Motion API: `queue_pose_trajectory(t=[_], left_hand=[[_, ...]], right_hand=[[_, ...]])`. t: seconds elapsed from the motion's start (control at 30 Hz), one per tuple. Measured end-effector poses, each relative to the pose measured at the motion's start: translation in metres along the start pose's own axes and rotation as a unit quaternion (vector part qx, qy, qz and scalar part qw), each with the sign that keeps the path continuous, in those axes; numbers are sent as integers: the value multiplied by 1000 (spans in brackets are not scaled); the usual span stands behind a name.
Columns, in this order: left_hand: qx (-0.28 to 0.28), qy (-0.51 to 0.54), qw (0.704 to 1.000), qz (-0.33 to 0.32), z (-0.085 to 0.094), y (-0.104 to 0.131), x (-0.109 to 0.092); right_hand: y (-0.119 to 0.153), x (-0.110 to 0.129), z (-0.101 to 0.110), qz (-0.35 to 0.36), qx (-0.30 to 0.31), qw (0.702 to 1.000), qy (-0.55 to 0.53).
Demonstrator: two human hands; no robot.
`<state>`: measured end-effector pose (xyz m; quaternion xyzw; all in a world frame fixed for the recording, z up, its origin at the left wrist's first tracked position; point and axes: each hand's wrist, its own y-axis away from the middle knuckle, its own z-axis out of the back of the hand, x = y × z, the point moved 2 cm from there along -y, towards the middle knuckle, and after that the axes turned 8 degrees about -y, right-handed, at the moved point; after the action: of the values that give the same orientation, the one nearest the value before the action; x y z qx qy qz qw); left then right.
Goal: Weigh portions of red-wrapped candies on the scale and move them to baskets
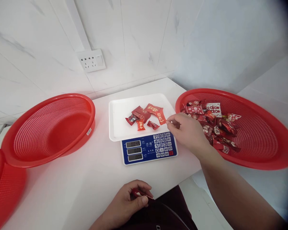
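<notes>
My right hand (184, 129) pinches the corner of a red candy packet (161, 116) at the right edge of the white weighing tray (117, 111). Several other red-wrapped candies (141, 125) lie on the tray beside that packet. Under the tray is a blue-fronted digital scale (148, 148) with lit number displays and a keypad. Near the table's front edge, my left hand (131, 199) is closed around small red wrapped candies (140, 193), partly hidden by its fingers.
A red basket (261, 159) on the right holds many red-wrapped candies. Another red basket (62, 134) stands on the left, with part of a third basket (7, 188) at the lower left. A socket panel (91, 60) is on the wall behind the white table (91, 179).
</notes>
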<state>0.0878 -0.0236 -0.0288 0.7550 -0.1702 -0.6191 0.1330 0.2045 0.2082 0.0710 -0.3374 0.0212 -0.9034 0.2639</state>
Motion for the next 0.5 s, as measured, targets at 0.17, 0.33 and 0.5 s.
queue_pose_trajectory(t=[0.17,0.33,0.5], left_hand=[[-2,2,1000,1,1,0,0],[-3,1,1000,-4,1,0,2],[-6,1,1000,-1,1,1,2]], right_hand=[[-1,-3,-1,-2,0,1000,2],[-3,-5,-3,-10,2,1000,11],[-4,-4,-3,-14,5,1000,16]])
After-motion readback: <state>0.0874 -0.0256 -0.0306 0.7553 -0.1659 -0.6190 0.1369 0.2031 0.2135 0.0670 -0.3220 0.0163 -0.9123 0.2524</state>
